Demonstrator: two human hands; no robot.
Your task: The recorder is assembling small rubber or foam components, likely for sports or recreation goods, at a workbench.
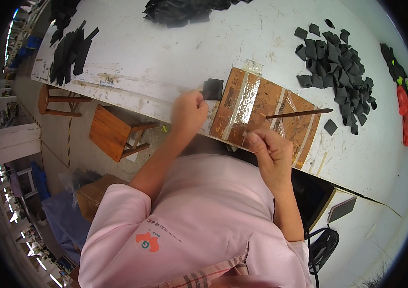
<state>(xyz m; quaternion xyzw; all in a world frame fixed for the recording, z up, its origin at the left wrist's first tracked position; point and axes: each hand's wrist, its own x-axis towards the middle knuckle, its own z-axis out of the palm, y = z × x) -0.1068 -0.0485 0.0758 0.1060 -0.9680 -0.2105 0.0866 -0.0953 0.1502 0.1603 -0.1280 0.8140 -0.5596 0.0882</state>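
My left hand (190,113) is closed at the front edge of the table, its fingertips on the lower left corner of a flat black piece of material (213,90). That piece lies just left of a brown wooden board (230,103) banded with clear and pale tape. Over the board's near edge, my right hand (275,152) is closed in a pinch between thumb and forefinger. Something small and pale shows at its fingertips, too small to make out. A thin dark pointed stick (302,114) lies across the board, beyond my right hand.
Many folded black pieces (338,67) are heaped on the table's right. Black strips (73,54) lie at the far left, with a dark pile (180,10) at the back. A red plastic bag (404,115) is by the right edge. Wooden stools (110,132) stand on the left.
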